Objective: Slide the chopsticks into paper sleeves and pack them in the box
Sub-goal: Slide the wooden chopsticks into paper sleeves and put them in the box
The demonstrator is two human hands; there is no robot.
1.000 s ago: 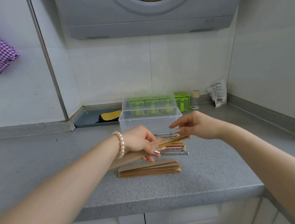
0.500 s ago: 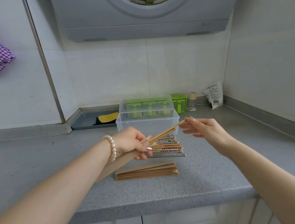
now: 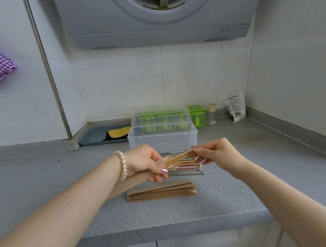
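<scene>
My left hand (image 3: 145,163), with a pearl bracelet on the wrist, grips a brown paper sleeve (image 3: 132,182) that runs back under my forearm. A pair of wooden chopsticks (image 3: 179,157) sticks out of the sleeve's mouth. My right hand (image 3: 217,153) pinches their far end with thumb and fingertips. Below them lies a pile of patterned and metal chopsticks (image 3: 185,169) on the counter. A stack of flat brown sleeves (image 3: 161,191) lies nearer to me. The clear plastic box (image 3: 163,140) stands open just behind the pile.
The box's clear lid (image 3: 160,118) leans behind it, in front of a green holder (image 3: 196,115). A grey tray (image 3: 92,137) with a yellow cloth sits back left; a small jar (image 3: 211,114) and white packet (image 3: 236,106) sit back right. Walls close the corner on the right.
My right hand has closed its fingertips on the chopsticks' far end, and the wooden pair has dropped to a flatter angle and sits deeper in the sleeve.
</scene>
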